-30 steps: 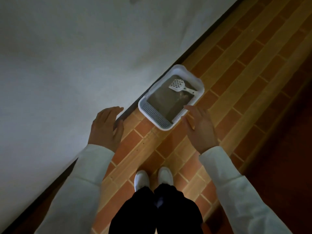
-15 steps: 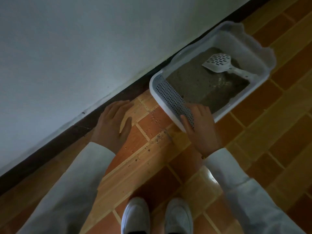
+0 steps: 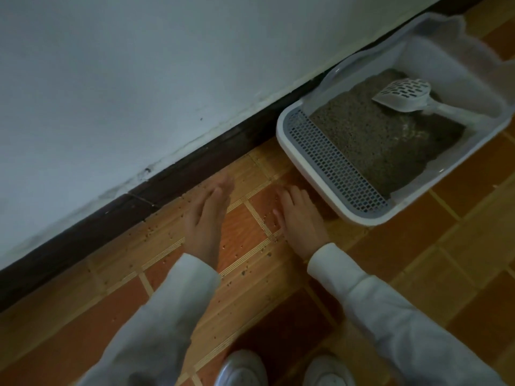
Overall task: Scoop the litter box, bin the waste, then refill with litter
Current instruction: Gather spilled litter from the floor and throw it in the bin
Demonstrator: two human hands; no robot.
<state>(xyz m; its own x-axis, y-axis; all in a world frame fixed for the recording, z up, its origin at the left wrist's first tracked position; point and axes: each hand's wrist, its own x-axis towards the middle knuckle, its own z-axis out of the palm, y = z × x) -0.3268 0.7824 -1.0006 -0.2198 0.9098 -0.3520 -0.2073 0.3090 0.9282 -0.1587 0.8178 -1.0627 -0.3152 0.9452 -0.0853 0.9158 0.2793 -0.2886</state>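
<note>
Since 0.5 s ago the right hand point(image 3: 302, 215) has come off the litter box point(image 3: 312, 174) grille edge and now sits on the tiled floor point(image 3: 418, 260) just beside the box's near corner, fingers relaxed and holding nothing; the left hand point(image 3: 207, 215) has shifted too, fingers straight and blurred, edge-on over the floor near the dark skirting point(image 3: 195, 165), also empty. View has dropped closer, so the box fills the upper right, set vs the white wall point(image 3: 139, 79). Inside: grey litter point(image 3: 370, 140) w/ a pale patch near the middle, and the slotted white scoop point(image 3: 404, 94) lying on top, handle running toward the right rim. Stray granules dot the tiles around both hands. Judgement: scoop looks like light, stiff plastic — take it by the handle, not the slotted bowl. Box w/ litter is prob. heavy for its size, thin walls may flex; if shifted, use 2 hands on opposite rims. Litter itself is loose, spills easily, so lift slow & level. No bin or refill bag in view.
</note>
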